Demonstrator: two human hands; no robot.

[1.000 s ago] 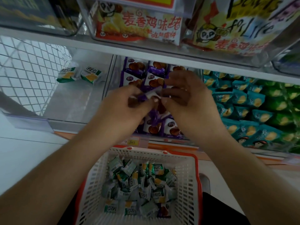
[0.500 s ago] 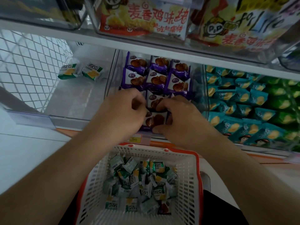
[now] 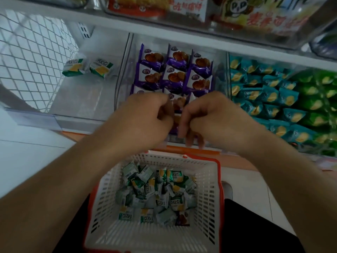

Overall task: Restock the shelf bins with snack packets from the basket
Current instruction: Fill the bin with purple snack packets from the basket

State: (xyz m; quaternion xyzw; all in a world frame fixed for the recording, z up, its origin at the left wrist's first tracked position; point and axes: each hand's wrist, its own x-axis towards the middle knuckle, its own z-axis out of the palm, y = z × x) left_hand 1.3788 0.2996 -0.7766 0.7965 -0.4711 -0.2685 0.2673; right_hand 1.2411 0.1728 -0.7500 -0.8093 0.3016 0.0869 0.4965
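A white basket (image 3: 209, 181) with an orange rim sits below the shelf, holding several green-and-white snack packets (image 3: 158, 194) and one purple packet (image 3: 184, 219). Rows of purple packets (image 3: 175, 75) fill the middle clear bin (image 3: 221, 70). My left hand (image 3: 145, 115) and my right hand (image 3: 207, 117) are over the front of this bin, fingers curled. Between them they pinch a purple packet (image 3: 177, 104) in the front row; most of it is hidden by my fingers. The left clear bin (image 3: 85, 99) holds two green-and-white packets (image 3: 73, 67).
Teal packets (image 3: 264, 99) and green packets (image 3: 319, 92) fill the bins to the right. The shelf above (image 3: 127, 22) carries large snack bags in clear bins. A wire mesh panel (image 3: 27, 61) closes the left side. My dark-clothed legs flank the basket.
Both hands came down from mid-air into the middle bin with purple packets, then drew back slightly to its front row. The camera tilted down a little.
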